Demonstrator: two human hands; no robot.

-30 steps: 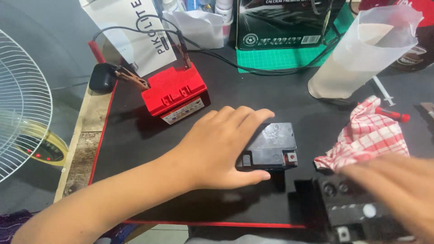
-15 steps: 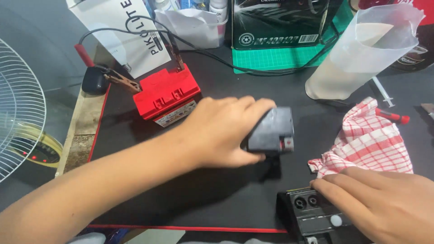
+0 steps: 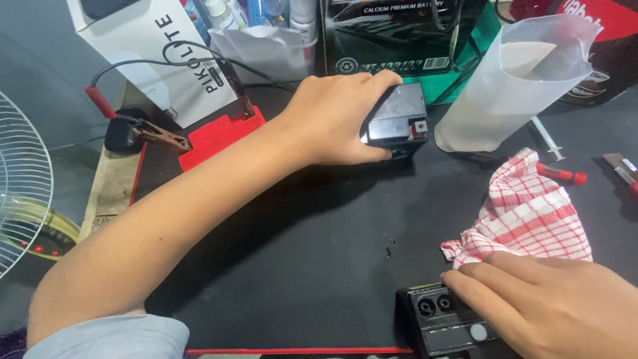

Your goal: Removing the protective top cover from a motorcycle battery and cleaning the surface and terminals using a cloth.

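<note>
We see two small black batteries on a matte black bench mat (image 3: 299, 266) with a thin red border at its near edge. The left hand (image 3: 335, 116) reaches to the far centre and is clamped around the first small black battery (image 3: 397, 119): fingers curl over its top far edge, thumb presses along its near side. This battery is a smooth hard-plastic rectangular block, tilted, with a white-and-red terminal patch at its right corner. It sits just in front of a green-and-black carton (image 3: 412, 40).

The right hand (image 3: 551, 306) lies flat, fingers together, pressing on the second black battery (image 3: 445, 322) at the near right. That casing is rigid plastic with two round ports and a pale round spot on its top face.

Touching the right hand is a crumpled red-and-white checked cloth (image 3: 531, 213), soft and woven. Farther right-centre stands a translucent plastic bag (image 3: 512, 86), creased and glossy. At the far left we see a flat red battery (image 3: 216, 136) with a metal alligator clip (image 3: 156, 136) beside it, and a wire fan grille (image 3: 23, 186) at the left edge.
</note>
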